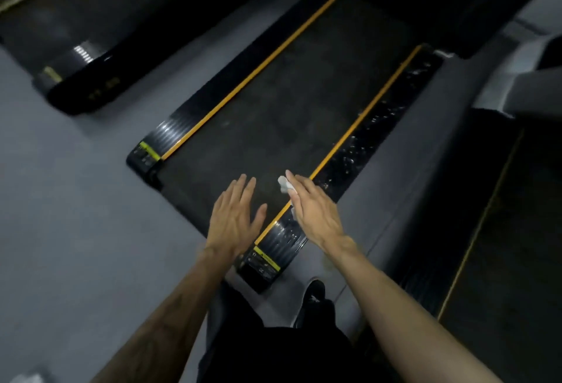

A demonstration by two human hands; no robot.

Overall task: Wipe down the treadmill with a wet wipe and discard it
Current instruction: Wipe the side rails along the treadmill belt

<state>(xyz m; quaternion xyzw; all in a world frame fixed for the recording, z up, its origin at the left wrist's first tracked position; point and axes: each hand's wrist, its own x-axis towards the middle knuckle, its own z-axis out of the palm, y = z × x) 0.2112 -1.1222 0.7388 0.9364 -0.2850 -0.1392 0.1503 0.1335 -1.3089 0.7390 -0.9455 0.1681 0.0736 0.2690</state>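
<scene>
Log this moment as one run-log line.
stage: wiping | right hand: holds wet wipe over treadmill rear end | left hand: open, empty | right side rail: wet

Place: a gym floor with exercise machines set side by side.
Landmark: a black treadmill [282, 103] with a dark running belt, orange-yellow strips along both belt edges and ribbed black side rails, lying low on the floor.
Left of the treadmill: a second black treadmill deck [76, 48] of the same build, parallel to it, apart across a strip of floor.
Right of the treadmill: a third dark running belt with a thin yellow edge line [498, 246], also parallel.
Beyond the treadmill's far right corner: pale grey machine housing [517, 90].
Under all machines: plain grey matte flooring [76, 200].
Rear corners of the treadmill: yellow-green warning labels [267, 259].
</scene>
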